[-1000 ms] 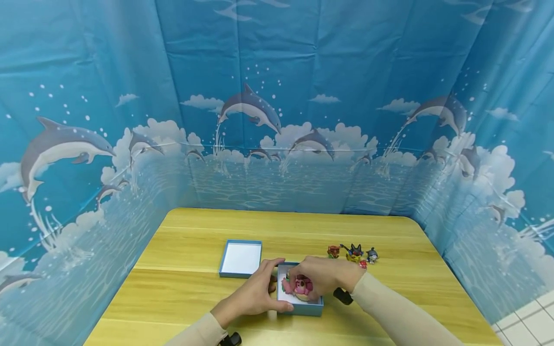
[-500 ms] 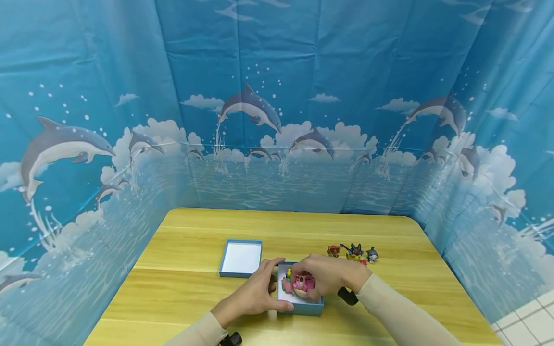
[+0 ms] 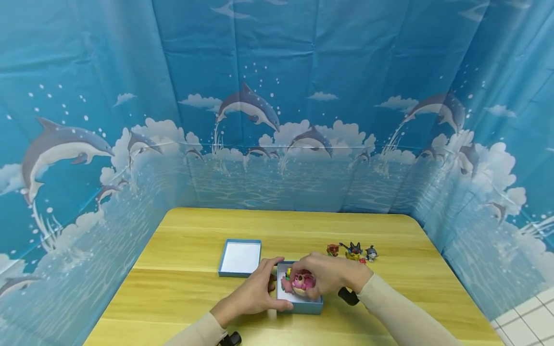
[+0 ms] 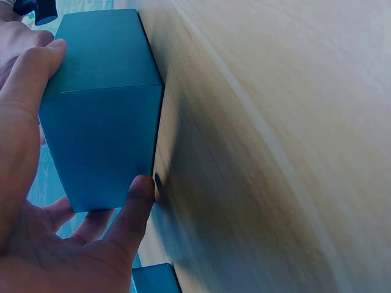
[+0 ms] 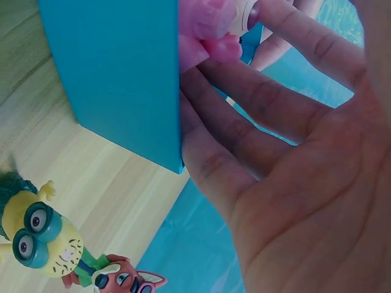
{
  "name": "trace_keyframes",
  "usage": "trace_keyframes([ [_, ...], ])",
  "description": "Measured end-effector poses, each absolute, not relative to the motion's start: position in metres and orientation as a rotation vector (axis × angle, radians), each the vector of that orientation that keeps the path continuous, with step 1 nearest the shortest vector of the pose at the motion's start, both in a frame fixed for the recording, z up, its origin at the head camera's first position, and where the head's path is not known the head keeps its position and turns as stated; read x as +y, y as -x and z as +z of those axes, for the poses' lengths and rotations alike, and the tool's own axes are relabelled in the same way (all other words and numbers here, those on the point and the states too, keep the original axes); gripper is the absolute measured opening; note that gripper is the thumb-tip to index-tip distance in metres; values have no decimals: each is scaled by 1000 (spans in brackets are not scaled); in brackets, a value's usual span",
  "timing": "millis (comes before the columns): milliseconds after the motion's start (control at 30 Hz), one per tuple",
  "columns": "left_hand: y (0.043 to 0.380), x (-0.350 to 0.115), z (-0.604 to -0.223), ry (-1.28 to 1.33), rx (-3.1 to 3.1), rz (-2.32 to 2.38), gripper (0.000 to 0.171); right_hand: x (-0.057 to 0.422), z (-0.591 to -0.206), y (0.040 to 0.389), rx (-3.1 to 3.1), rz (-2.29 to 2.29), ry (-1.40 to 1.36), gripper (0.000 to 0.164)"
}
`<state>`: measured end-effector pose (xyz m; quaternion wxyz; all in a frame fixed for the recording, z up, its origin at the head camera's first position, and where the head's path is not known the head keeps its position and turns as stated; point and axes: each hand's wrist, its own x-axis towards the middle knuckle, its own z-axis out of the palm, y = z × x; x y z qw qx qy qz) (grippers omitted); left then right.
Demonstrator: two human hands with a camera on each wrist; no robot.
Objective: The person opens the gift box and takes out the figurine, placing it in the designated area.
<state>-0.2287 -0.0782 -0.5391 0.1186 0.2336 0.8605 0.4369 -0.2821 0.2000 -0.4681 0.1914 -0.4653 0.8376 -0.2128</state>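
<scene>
An open-topped blue box [image 3: 302,308] with a white inside stands near the middle of the table. My left hand [image 3: 256,291] grips its left side, thumb at the near wall and fingers at the far corner; its blue walls [image 4: 104,143] fill the upper left wrist view. With curled fingers, my right hand [image 3: 325,274] holds a pink bear figurine [image 3: 299,282] inside the box. Beside the bear are a smaller pink figurine [image 3: 286,284] and a bit of yellow and green [image 3: 288,272]. The right hand partly hides the bear and the box's right side.
A shallow blue lid [image 3: 240,257], white inside, lies left of the box. Right of it stand a brown figurine [image 3: 333,250], a grey one [image 3: 371,253] and a yellow goggled figurine [image 5: 52,238] with others. Dolphin-printed curtains [image 3: 277,182] enclose the table's back and sides.
The pink bear figurine has turned a little in my right hand, which has shifted slightly right, and more of the yellow piece beside it shows. My left hand has stayed on the box.
</scene>
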Motion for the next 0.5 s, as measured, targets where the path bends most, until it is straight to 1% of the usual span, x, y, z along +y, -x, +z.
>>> trace_keyframes([
  [233,230,-78,-542,-676,2507,1293,122,201,-469,280,2364,-608,1293,42],
  [500,230,-78,-541,-670,2486,1314,120,202,-471,280,2375,-621,1272,41],
])
